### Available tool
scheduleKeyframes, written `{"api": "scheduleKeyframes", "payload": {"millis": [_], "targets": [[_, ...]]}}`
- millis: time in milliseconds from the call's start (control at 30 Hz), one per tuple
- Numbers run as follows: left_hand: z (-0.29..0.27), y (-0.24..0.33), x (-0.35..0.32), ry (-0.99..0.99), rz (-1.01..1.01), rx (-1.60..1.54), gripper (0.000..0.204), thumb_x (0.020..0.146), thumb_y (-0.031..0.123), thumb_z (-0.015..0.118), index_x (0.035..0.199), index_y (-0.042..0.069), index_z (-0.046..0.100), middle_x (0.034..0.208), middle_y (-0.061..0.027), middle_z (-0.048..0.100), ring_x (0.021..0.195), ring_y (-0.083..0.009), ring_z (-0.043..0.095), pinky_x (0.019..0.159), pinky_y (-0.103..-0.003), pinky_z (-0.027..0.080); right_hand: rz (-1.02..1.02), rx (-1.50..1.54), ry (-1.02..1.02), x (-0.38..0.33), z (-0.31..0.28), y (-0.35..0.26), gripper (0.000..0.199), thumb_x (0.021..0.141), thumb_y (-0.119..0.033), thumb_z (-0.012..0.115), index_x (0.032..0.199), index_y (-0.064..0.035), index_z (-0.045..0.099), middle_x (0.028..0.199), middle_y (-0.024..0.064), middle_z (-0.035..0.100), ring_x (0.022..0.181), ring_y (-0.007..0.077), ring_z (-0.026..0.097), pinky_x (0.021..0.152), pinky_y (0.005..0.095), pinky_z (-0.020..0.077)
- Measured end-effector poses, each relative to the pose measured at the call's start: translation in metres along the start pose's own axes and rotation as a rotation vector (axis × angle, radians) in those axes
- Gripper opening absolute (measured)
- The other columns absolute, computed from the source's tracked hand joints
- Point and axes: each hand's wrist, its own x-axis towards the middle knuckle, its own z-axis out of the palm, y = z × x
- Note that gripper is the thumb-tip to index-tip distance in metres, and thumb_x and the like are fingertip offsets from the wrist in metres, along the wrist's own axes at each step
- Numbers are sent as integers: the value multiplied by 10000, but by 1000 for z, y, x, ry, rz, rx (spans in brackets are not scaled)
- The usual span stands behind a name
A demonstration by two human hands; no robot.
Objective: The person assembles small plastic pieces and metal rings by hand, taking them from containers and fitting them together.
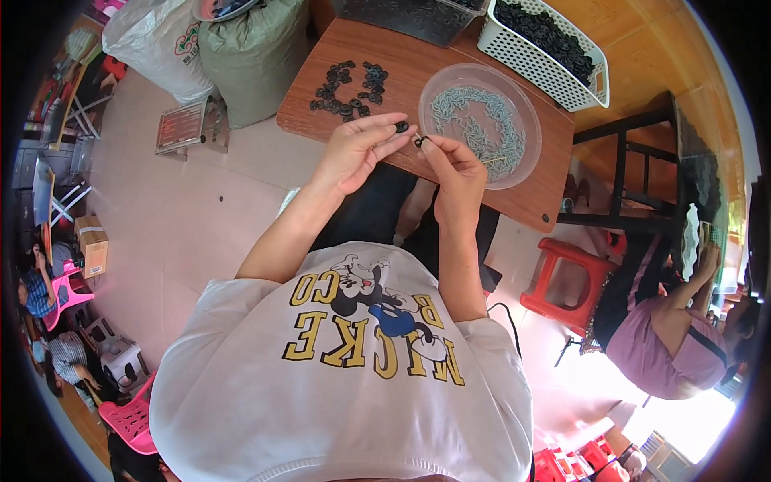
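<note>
Both hands meet over the near edge of a brown wooden table (pixel 401 76). My left hand (pixel 353 153) pinches a small black oval part (pixel 401 127) at its fingertips. Just beside it, my right hand (pixel 459 173) is closed on another small black piece (pixel 419 141), its thumb and forefinger partly covering it. Between the fingertips there is a thin pale bit, too small to name. A round clear plastic tub (pixel 528 112) with many small grey-blue screw-like pieces stands right of my hands. Loose black parts (pixel 348 90) lie in a rough U to the left.
A white perforated basket (pixel 498 56) of black parts and a dark see-through bin (pixel 401 30) stand at the back. Sacks (pixel 253 64) and a small metal stool (pixel 191 127) are left; a red plastic stool (pixel 562 281) and a seated person (pixel 666 341) are right.
</note>
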Motion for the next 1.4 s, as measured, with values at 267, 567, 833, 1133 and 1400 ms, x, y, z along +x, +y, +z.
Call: {"api": "scheduleKeyframes", "payload": {"millis": [267,567,833,1133,1400], "targets": [[13,-13,-3,22,14,22,297,859,-3,576,1130,-118,531,1037,-185,605,968,-250,627,863,-299,532,-65,-12,42,-2,-5,5,110,804,-6,657,900,46,669,788,37,654,683,55,569,639,171,442],[10,-22,-5,81,-59,-85,253,837,31,628,1073,-47,577,938,-119,645,861,-183,644,747,-272,537,-61,-118,81,-5,-9,10,121,786,-26,676,871,60,664,734,36,647,630,49,566,590,165,452],[9,-25,-5,119,-40,-87,192,834,28,632,1011,-35,592,929,-128,647,865,-208,652,750,-297,551,-23,-159,75,-7,-10,10,118,778,-27,679,853,62,662,735,52,657,642,57,582,603,167,461],[6,-28,-9,124,62,55,155,822,15,642,970,-28,628,927,-129,657,833,-197,649,750,-295,548,-44,-170,93,-9,-9,13,123,768,-48,689,842,49,668,718,39,653,627,48,564,565,168,428],[6,-28,-12,133,89,65,162,827,10,634,980,-41,627,936,-134,657,823,-193,650,751,-291,547,-55,-218,100,-10,-13,19,132,768,-58,691,843,48,669,701,24,638,611,39,542,567,162,417]]}}
